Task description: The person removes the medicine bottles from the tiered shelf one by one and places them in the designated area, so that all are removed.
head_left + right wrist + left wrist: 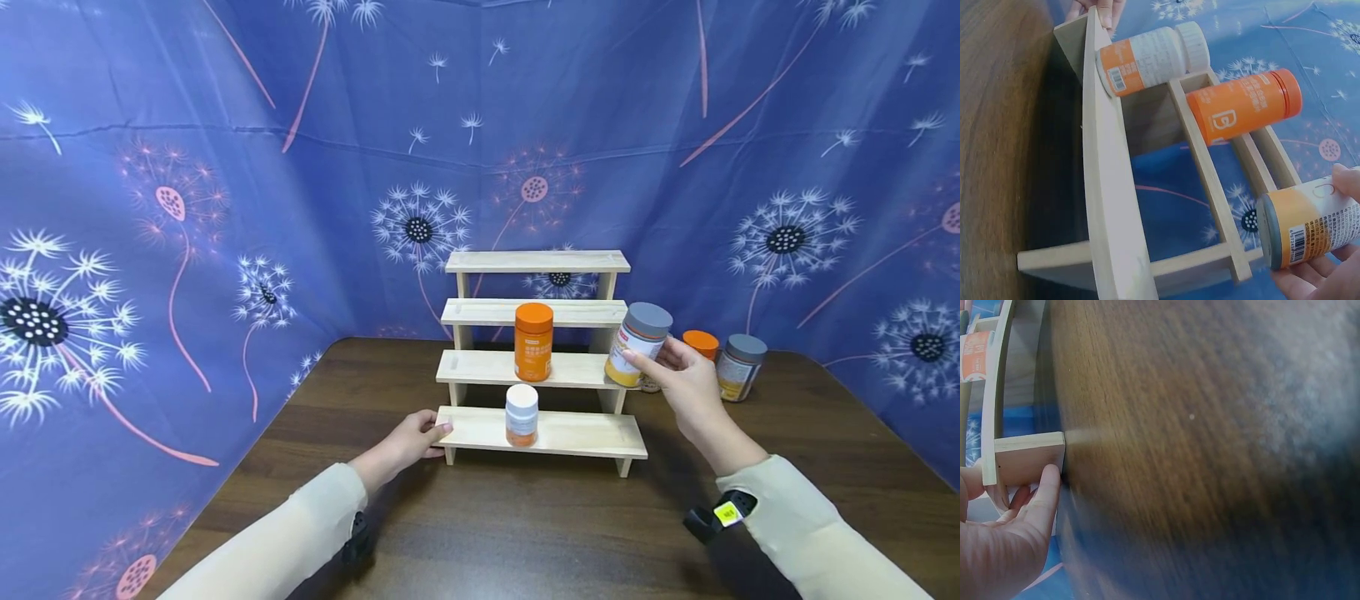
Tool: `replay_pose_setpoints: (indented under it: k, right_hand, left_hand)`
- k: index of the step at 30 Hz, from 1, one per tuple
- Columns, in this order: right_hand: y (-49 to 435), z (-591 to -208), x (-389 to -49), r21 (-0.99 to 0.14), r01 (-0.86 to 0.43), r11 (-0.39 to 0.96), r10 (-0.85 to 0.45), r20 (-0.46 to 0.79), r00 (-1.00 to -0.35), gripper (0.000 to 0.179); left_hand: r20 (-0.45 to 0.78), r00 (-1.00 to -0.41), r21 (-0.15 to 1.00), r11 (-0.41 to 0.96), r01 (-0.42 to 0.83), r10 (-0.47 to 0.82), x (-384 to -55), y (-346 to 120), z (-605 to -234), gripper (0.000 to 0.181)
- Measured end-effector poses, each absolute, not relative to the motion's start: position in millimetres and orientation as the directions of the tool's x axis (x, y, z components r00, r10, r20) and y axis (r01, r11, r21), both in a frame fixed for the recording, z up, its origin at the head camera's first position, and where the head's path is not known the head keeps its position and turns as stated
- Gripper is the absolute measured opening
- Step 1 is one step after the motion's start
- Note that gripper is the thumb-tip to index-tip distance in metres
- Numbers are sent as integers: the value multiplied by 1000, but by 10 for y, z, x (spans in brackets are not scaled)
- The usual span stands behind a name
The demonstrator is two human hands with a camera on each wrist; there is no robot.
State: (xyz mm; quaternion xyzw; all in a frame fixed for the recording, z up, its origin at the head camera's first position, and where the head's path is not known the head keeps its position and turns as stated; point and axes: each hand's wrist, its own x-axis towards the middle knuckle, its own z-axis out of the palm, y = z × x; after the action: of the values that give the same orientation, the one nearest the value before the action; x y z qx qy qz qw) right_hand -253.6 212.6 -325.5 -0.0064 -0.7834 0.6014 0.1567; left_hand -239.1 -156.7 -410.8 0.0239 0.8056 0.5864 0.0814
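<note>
A pale wooden four-step display rack stands on the table. At the left end of its lowest step, my left hand grips the board, thumb on top and fingers against the leg. My right hand holds a grey-lidded supplement bottle with a white and yellow label. It is tilted at the right end of the second step; in the right wrist view its base appears apart from the board. On the second step stands an orange bottle, and a white-capped bottle is on the lowest.
Behind my right hand stand an orange-lidded bottle, partly hidden, and another grey-lidded bottle. A further container shows only partly beside the held bottle. A blue dandelion-print cloth hangs behind the dark wood table.
</note>
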Motion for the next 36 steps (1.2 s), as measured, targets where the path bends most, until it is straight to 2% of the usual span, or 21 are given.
replay_pose_setpoints:
  k: [7, 15, 28, 36]
  right_hand:
    - [2291, -3282, -2525, -936, -216, 277, 159, 267, -950, 68]
    - [2461, -3342, -2515, -926, -181, 331, 149, 241, -959, 73]
    - [2667, -3386, -2487, -907, -101, 409, 220, 206, -954, 77]
    - [2803, -3462, -2473, -914, -104, 393, 247, 214, -945, 71]
  left_hand:
    - [-98, -986, 947, 316, -51, 135, -2381, -1570, -4098, 33]
    - [-114, -986, 947, 314, -72, 119, -2388, -1566, -4129, 32]
    - [-155, -985, 960, 247, -132, 76, -2346, -1547, -4095, 28]
    - [-185, -980, 963, 215, -165, 77, -2357, -1530, -4078, 27]
